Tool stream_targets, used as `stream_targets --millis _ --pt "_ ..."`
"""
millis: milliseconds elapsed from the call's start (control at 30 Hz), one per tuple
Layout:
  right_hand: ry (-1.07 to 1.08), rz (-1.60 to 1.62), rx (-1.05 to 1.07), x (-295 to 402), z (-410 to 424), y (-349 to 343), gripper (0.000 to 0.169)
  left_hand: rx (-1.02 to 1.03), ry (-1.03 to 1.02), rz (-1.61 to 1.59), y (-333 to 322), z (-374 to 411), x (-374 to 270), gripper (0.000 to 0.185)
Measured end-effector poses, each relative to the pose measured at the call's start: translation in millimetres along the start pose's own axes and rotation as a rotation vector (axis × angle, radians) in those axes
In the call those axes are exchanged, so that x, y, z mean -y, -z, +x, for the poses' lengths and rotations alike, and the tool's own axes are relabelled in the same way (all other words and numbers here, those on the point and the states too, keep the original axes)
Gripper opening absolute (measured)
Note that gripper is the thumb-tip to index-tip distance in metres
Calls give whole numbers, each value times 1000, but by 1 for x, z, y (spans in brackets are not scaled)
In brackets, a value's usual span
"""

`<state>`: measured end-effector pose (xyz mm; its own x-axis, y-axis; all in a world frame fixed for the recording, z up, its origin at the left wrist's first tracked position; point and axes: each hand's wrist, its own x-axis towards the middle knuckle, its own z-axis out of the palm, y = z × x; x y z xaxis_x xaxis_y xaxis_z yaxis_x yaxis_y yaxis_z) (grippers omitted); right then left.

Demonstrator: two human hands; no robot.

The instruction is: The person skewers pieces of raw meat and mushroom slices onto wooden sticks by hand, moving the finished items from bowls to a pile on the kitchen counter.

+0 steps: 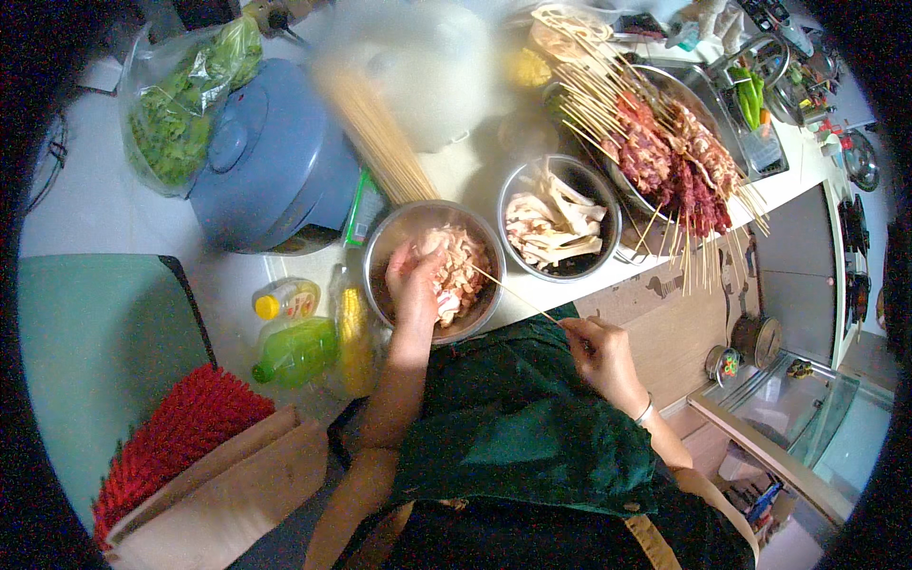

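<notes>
My left hand (415,279) reaches into a steel bowl (376,235), its fingers on the pieces of raw meat (463,278) there; whether it grips one is hidden. My right hand (597,350) pinches the near end of a wooden skewer (516,293), whose far end lies at the meat in the bowl. To the right, a second steel bowl (614,235) holds long pale slices, perhaps mushroom (570,221). Many loose skewers (388,146) lie in a bundle behind the first bowl. Skewered red meat (648,153) is piled on a large steel basin (630,191) at the back right.
Left of the bowl are bagged corn (350,320), a green bottle (299,350) and a yellow-capped bottle (291,299). Behind stand a blue lidded container (278,149) and a bag of leafy greens (174,121). A sink (702,92) is at the back right. The counter edge (527,308) runs before me.
</notes>
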<state>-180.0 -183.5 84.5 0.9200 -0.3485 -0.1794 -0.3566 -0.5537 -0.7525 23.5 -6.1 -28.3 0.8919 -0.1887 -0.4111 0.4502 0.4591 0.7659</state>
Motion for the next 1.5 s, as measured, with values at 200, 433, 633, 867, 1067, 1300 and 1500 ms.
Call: stream_targets --millis 200,433,633,867,1067,1300,1500 --pt "-8 -13 1 -1 -1 0 19 80 106 58 8 2 -1 19" --pt "49 -34 -8 -4 -2 3 18 -36 -44 307 14 4 -5 17" --pt "105 -48 -18 -1 -3 4 17 -38 -114 299 12 5 0 19" --pt "102 -59 -21 0 -5 6 15 -30 -122 366 8 0 -5 23" --pt "97 -69 -34 -1 -5 4 16 -35 -187 402 14 3 0 22" --pt "87 -79 -31 0 -5 3 16 12 -223 446 11 0 -3 20" --pt "76 -85 -28 1 -7 5 17 16 -245 437 14 4 0 18"
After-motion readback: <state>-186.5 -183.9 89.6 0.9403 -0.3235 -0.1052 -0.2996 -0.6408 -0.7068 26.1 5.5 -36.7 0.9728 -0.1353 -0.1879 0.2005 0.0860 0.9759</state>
